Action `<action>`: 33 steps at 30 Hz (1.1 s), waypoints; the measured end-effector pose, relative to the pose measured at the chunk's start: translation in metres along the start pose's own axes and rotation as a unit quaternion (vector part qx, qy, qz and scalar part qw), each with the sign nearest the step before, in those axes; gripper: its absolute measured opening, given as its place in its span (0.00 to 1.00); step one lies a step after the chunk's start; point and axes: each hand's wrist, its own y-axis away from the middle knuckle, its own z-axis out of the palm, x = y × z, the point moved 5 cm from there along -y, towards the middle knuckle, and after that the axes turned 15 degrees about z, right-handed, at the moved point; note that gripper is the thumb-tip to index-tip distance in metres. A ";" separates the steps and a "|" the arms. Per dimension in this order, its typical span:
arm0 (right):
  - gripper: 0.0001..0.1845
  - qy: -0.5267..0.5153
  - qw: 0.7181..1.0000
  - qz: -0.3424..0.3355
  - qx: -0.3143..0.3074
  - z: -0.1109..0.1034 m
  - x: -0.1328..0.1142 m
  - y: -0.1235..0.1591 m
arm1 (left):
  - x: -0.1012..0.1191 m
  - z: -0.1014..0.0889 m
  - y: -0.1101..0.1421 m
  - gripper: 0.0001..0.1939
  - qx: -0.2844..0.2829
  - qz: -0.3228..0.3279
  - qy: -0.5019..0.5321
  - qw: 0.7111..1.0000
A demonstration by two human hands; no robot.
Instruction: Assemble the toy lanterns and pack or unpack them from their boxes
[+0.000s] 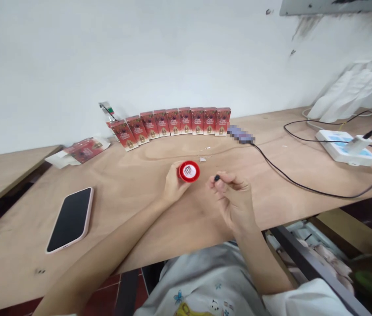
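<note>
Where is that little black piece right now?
In the head view, the black piece is right of centre, held in the right hand, near the red object.

Pale grey shirt (202, 272); print has blue butterfly (178, 297), yellow motif (191, 310), white cartoon animal (214, 304). White right sleeve (307, 300) stops near elbow. Left hand (173, 183), right hand (235, 197), forearms (130, 226) bare.

pale wall (107, 52), seemingly red-tiled floor (104, 299)

Surface (133, 184): Items Present

The surface is light brown wood-grain board. Nine red boxes (173, 122) stand in a curved row near the rear edge. Left side: red carton (87, 150), lying flat; phone (70, 220), screen up. Right side: white power strip (340, 153); black cable (337, 197).
</note>
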 end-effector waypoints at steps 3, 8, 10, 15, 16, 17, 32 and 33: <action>0.09 0.031 0.996 -0.006 0.079 -0.012 0.008 -0.003 | 0.013 -0.004 0.003 0.24 0.003 0.052 -0.017 0.999; 0.05 0.159 0.982 -0.068 0.078 -0.004 0.010 -0.003 | 0.024 -0.010 0.005 0.25 0.013 0.105 -0.027 0.994; 0.04 0.200 0.972 -0.103 0.073 -0.002 0.011 -0.001 | 0.025 -0.011 0.005 0.26 0.015 0.115 -0.037 0.993; 0.04 0.275 0.942 -0.174 0.081 -0.005 0.016 0.004 | 0.026 -0.008 0.004 0.29 0.012 0.139 -0.071 0.988; 0.05 0.295 0.932 -0.196 0.072 -0.003 0.016 0.006 | 0.027 -0.007 0.004 0.30 0.009 0.146 -0.078 0.986; 0.07 0.315 0.922 -0.219 0.060 -0.001 0.015 0.008 | 0.029 -0.007 0.004 0.30 0.006 0.151 -0.086 0.985; 0.10 0.483 0.821 -0.301 0.034 0.004 0.011 0.020 | 0.041 -0.009 0.002 0.29 -0.002 0.172 -0.179 0.969; 0.10 0.487 0.819 -0.302 0.033 0.004 0.011 0.020 | 0.041 -0.009 0.002 0.28 -0.002 0.176 -0.183 0.967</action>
